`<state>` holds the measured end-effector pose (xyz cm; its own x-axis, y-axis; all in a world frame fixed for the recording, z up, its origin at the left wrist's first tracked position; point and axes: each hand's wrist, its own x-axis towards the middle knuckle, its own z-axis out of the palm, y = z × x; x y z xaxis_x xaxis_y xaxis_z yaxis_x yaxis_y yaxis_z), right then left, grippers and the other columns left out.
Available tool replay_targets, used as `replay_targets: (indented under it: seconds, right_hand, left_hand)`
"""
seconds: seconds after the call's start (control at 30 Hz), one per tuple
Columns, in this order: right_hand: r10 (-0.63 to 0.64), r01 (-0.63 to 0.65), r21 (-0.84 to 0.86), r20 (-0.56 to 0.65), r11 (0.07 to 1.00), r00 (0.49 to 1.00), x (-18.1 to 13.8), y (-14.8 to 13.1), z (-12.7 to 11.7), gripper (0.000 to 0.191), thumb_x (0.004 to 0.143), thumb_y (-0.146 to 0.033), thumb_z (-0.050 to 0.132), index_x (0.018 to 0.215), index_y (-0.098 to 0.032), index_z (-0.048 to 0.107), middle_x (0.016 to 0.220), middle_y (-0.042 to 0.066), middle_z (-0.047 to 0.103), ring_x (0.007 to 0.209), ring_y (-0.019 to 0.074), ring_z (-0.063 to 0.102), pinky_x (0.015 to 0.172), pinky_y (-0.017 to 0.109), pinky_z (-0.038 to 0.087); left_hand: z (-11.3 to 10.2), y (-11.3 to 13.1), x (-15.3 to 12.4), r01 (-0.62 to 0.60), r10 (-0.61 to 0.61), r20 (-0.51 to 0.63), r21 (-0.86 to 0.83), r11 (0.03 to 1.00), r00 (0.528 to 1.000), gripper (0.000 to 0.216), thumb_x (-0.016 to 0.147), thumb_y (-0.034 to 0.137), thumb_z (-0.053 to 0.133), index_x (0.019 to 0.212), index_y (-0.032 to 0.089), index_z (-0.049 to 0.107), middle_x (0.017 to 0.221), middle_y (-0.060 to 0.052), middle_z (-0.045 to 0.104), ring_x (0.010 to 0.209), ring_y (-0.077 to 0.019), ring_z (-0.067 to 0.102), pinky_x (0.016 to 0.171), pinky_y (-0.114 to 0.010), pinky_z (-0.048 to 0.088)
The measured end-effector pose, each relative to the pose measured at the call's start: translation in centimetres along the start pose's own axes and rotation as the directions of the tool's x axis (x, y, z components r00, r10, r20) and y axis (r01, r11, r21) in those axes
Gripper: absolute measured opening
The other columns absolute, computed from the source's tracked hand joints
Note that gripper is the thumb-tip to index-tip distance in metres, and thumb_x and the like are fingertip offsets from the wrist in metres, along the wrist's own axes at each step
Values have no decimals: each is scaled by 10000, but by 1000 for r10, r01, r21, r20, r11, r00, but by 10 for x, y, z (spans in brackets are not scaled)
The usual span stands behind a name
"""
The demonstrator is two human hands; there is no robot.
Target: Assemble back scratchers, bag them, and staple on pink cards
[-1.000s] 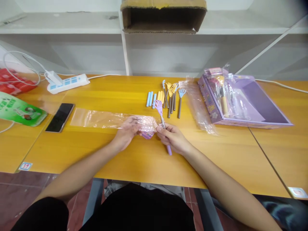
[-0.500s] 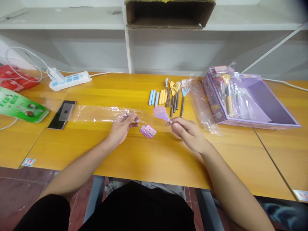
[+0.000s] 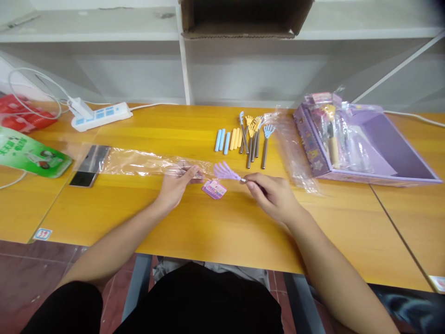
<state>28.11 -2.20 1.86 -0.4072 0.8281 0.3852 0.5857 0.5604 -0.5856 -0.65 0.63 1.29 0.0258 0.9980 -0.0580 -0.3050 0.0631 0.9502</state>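
Observation:
Between the fingers of my left hand (image 3: pixel 176 184) is the right end of a long clear plastic bag (image 3: pixel 139 162), which stretches left across a phone. My right hand (image 3: pixel 269 192) grips a purple back scratcher (image 3: pixel 225 170) by its metal neck. Its clawed head points left, close to the bag's end; the rest of its handle is hidden in my hand. Just below lies a small purple printed card (image 3: pixel 214 189). Beyond my hands lie several blue and yellow back scratchers (image 3: pixel 265 146) with metal handles, beside yellow grip tubes (image 3: pixel 235 138) and blue grip tubes (image 3: pixel 220 140).
On the right, a purple box (image 3: pixel 378 175) holds packaged items, with more clear bags (image 3: pixel 295 157) beside it. At left are the phone (image 3: pixel 83 179), a power strip (image 3: pixel 102 116) and a green package (image 3: pixel 33 152). A cardboard box (image 3: pixel 239 35) overhangs from the shelf.
My right hand has turned the back scratcher so its claws now point left, nearer the bag's end. The bag has shifted slightly in my left hand.

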Motion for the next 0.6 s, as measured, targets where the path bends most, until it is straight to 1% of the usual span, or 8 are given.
replay_targets:
  seconds: [0.07,0.13,0.23,0.33,0.47,0.6]
  right_hand:
    - [-43,40,40,86,998,995,0,-4,0,303,1139,-412,462,1092,-246,711,909,69,772,702,189,675,677,317,459]
    - [-23,20,28,137,999,990,2,-6,1,304,1138,-405,464,1074,-239,711,941,76,783,734,194,691,692,317,456]
    - [56,-56,-10,157,998,986,6,-4,2,320,1134,-411,463,1026,-232,706,885,70,761,719,201,673,690,320,435]
    - [95,-99,19,153,995,984,7,1,-1,351,1132,-430,459,967,-230,695,780,42,697,658,188,624,658,312,407]
    - [98,-114,78,185,990,978,8,2,-5,380,1132,-454,455,939,-225,688,766,31,683,636,173,604,648,306,400]
    - [75,-113,158,229,981,971,10,-3,-4,416,1136,-472,448,887,-220,665,732,16,647,634,159,579,651,297,398]
  left_hand:
    - [0,-1,-1,-10,10,2,-5,1000,1000,391,745,449,980,783,173,705,829,-11,725,826,-176,734,753,-331,667]
    - [0,-1,-1,-8,8,17,-21,1000,1000,378,758,436,977,794,170,711,853,-13,730,848,-170,731,753,-318,666]
    - [-1,0,0,26,-23,60,-50,998,998,385,773,453,968,816,164,717,851,-19,732,855,-172,734,758,-325,671]
    - [-2,3,2,53,-47,88,-66,996,995,399,775,465,968,815,162,712,822,-22,740,809,-169,741,746,-327,671]
    - [-2,6,2,84,-76,99,-83,993,992,394,759,456,981,841,161,734,839,-32,769,759,-172,756,745,-348,686]
    - [0,5,0,124,-112,136,-83,989,984,384,750,446,987,872,163,758,872,-42,783,794,-206,780,778,-409,714]
